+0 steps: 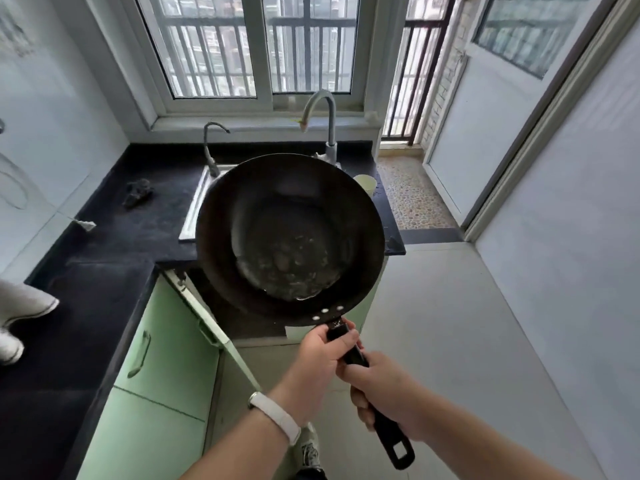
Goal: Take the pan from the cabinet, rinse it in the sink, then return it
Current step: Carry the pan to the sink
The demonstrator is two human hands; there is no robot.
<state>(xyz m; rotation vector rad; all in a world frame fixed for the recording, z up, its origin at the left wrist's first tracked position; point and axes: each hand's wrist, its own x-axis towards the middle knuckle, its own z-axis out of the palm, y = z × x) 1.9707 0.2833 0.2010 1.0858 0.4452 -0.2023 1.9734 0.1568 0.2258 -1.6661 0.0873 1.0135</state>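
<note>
Beyond both hands, the black wok [290,237] hangs over the sink [195,206] and open cabinet [207,317]; left hand [320,353] grips the handle near the bowl, right hand [381,389] clasps it behind.

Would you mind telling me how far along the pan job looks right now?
Taken out: both the left hand and right hand grip the pan by its handle. Water pools inside, suggesting rinsing happened. Left: putting it into the open cabinet.
</note>
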